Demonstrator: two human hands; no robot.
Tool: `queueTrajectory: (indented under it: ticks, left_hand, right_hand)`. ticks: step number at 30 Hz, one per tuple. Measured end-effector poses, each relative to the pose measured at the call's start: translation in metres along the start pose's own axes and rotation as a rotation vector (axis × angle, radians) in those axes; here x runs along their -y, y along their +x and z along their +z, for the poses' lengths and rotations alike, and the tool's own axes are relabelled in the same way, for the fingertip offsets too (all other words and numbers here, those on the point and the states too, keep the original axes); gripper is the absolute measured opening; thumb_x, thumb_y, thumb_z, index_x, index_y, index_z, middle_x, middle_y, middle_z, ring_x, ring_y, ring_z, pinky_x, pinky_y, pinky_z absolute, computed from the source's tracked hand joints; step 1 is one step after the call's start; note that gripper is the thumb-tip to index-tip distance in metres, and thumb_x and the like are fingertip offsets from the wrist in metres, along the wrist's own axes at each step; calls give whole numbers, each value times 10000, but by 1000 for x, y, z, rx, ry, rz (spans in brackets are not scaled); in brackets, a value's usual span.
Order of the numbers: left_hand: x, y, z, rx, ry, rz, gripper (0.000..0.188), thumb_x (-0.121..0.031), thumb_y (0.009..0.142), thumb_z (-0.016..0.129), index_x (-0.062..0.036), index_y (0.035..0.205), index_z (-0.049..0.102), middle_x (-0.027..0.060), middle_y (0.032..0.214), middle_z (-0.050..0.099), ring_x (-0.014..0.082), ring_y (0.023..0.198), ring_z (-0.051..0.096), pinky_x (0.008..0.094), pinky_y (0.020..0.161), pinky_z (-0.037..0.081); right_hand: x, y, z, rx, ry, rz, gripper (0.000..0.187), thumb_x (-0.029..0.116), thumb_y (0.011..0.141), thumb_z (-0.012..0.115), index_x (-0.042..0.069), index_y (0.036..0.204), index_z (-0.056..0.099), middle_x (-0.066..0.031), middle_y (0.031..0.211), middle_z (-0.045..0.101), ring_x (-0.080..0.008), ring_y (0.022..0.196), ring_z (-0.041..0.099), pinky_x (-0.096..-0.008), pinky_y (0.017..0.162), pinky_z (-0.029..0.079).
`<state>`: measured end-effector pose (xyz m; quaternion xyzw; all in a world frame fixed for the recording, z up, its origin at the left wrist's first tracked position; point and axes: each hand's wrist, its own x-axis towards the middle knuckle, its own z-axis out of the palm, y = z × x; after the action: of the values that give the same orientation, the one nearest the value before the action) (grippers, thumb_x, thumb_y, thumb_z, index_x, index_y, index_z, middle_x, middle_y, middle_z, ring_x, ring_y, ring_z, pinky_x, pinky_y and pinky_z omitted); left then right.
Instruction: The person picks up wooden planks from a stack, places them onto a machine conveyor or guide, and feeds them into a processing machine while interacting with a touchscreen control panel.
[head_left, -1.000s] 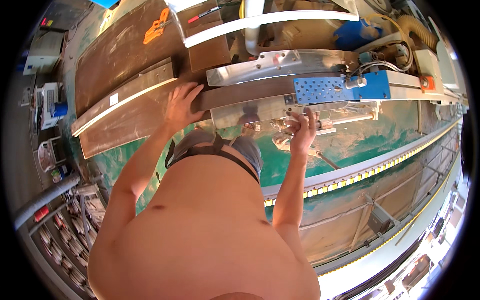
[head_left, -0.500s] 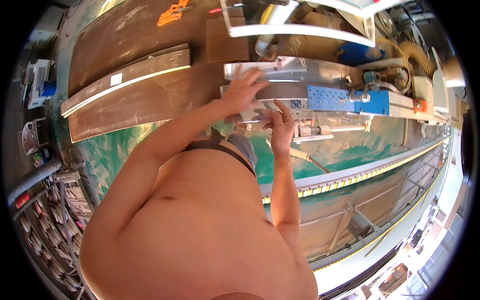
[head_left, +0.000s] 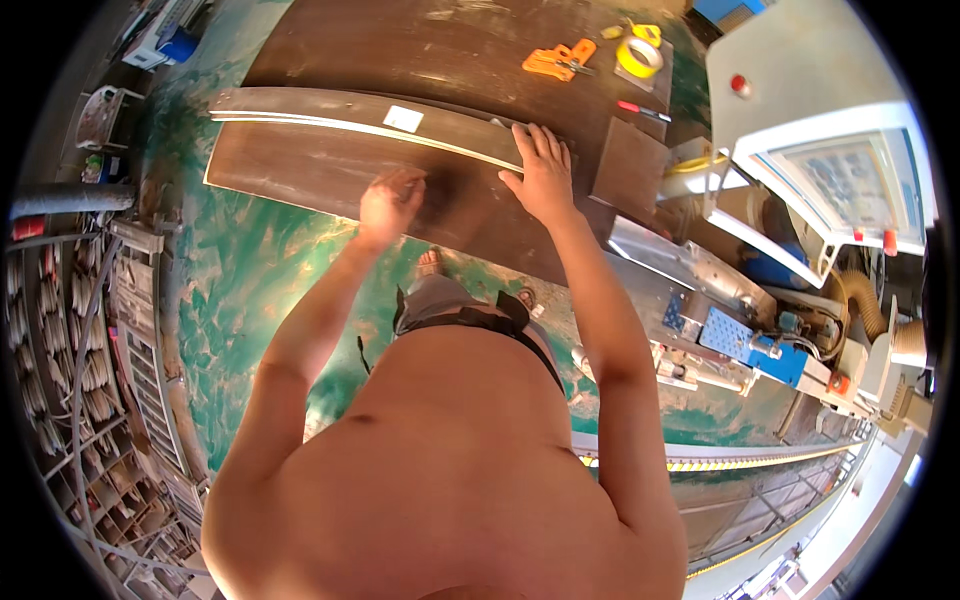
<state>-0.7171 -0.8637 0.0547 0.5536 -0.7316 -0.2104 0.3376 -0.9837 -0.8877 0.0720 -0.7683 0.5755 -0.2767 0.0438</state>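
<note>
A long brown board (head_left: 340, 124) with a pale edge and a white label (head_left: 403, 118) lies on a wider brown panel (head_left: 290, 172). My right hand (head_left: 541, 172) rests flat on the right end of the long board, fingers spread. My left hand (head_left: 389, 200) sits on the wider panel just below that board, fingers curled under, with nothing visible inside them. Both forearms reach up from my bare torso.
The brown bench top (head_left: 440, 40) behind carries an orange tool (head_left: 556, 60), a yellow tape roll (head_left: 640, 56) and a red pen (head_left: 640, 108). A small brown offcut (head_left: 625, 160) and a white machine (head_left: 800, 80) with a blue plate (head_left: 730, 335) stand at the right. Racks (head_left: 90, 350) line the green floor (head_left: 240, 280) at the left.
The view has swung from the grey machine table to the brown boards. Both hands left the machine and now rest on the boards, the right hand farther right.
</note>
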Motion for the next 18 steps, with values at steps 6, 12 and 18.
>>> queueTrajectory:
  ticks: [6,12,18]
  left_hand:
    - [57,38,-76,-21,434,104,804,-197,720,775,-183,1423,385,122,1358,495,361,1243,459,487,1044,360]
    - [64,53,-111,380,604,255,878,-161,655,804,-185,1432,396,115,1397,419,311,1289,399,471,1094,308]
    - [8,34,-63,647,355,474,770,-88,564,831,-94,1281,550,130,1144,561,325,1078,535,429,964,432]
  right_hand:
    - [27,-29,-7,225,-11,-20,618,257,726,782,122,1277,537,-84,1128,540,-287,1112,479,-456,958,359]
    - [13,-125,-73,198,-11,134,648,201,682,797,115,1272,544,-101,1185,542,-297,1097,492,-450,967,355]
    - [-28,-211,-107,15,-237,384,490,140,751,724,108,1219,582,-97,1322,515,-323,1211,463,-546,1038,303]
